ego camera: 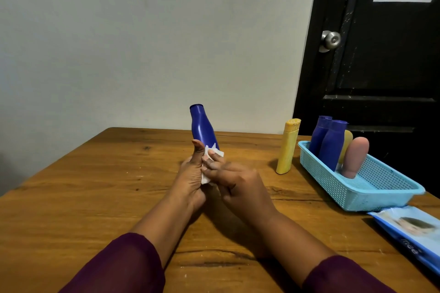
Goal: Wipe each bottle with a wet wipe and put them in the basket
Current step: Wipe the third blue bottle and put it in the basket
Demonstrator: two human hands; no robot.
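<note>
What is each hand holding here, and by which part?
The left hand grips the blue bottle by its lower end; the right hand holds a white wipe against that same end.

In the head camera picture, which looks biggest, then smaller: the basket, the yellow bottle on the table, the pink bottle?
1. light blue basket
2. standing yellow bottle
3. pink bottle, though the basket hides its bottom, so its full size is unsure.

Wooden table (95,197) with yellow bottle (287,147), basket (381,197), wipes pack (414,228).
</note>
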